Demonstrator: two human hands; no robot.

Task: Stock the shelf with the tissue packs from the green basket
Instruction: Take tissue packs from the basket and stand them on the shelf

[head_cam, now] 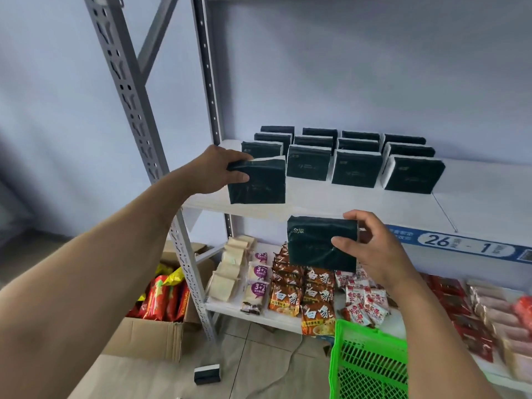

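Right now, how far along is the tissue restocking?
Done: four rows of dark tissue packs stand on the white shelf. In hand: the left hand sets a pack at the front of the leftmost row; the right hand holds another. Left: one fallen pack on the floor; the green basket interior is mostly hidden.

The green basket is cut off by the bottom edge, and the right forearm covers its right side; its contents cannot be seen. The rear rows of tissue packs on the shelf are largely hidden behind the front row. Print on the front packs is too faint to read. The blue shelf label runs off the right edge, its small text blurred. The cardboard box is partly hidden by the left forearm.
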